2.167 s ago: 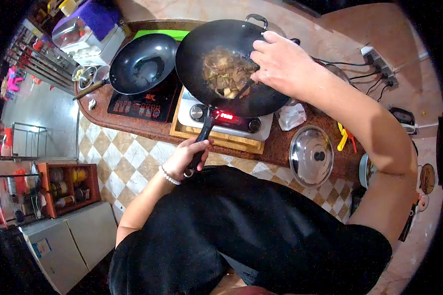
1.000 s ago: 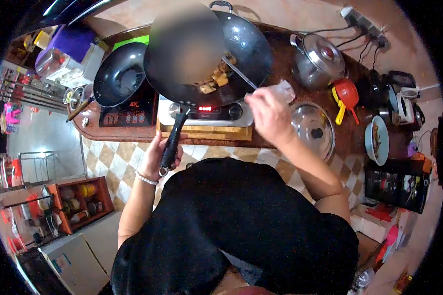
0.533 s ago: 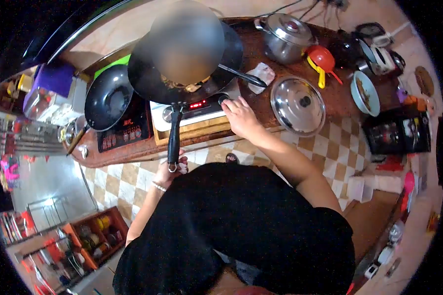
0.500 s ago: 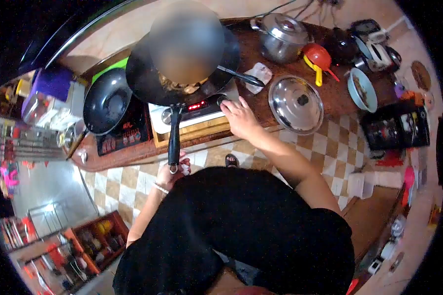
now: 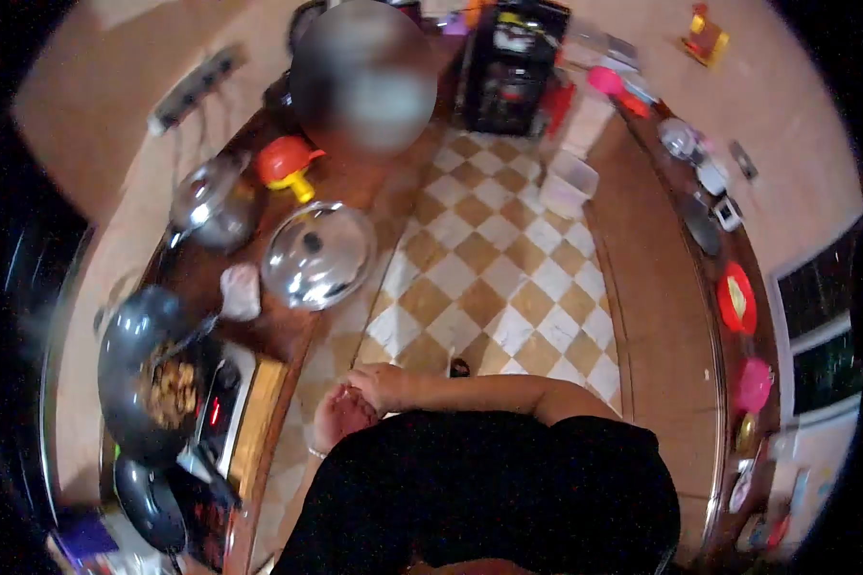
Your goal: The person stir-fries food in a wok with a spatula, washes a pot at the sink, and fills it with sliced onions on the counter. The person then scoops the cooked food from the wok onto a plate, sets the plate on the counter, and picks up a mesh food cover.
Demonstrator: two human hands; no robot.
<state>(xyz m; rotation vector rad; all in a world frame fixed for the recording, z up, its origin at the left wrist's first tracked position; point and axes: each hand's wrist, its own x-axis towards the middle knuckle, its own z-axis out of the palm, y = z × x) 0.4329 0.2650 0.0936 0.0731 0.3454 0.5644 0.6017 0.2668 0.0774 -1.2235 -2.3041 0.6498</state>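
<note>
My left hand [image 5: 343, 418], with a pale bracelet at its wrist, is curled close in front of my body, beside the counter's front edge. Against it, my right hand [image 5: 382, 385] is closed, fingers meeting the left hand's fingers. Blur hides what may be between them. To the left stands a black wok [image 5: 129, 359] with browned pieces of food [image 5: 173, 391] and a utensil resting in it. It sits on a cooker [image 5: 228, 383] with a lit red display. A steel lid with a dark knob [image 5: 318, 254] lies on the counter ahead of my hands.
A crumpled white cloth [image 5: 241, 292], a steel pot [image 5: 216, 201] and a red colander with a yellow-handled piece [image 5: 288, 163] are on the counter. A second black pan [image 5: 151, 503] is at the lower left. A checkered floor [image 5: 479, 268] runs ahead, with a clear plastic bin [image 5: 568, 185].
My view has turned right, so the wok and counter now lie at the left. My right hand has left the cooker's knob and come to my left hand, away from the wok handle.
</note>
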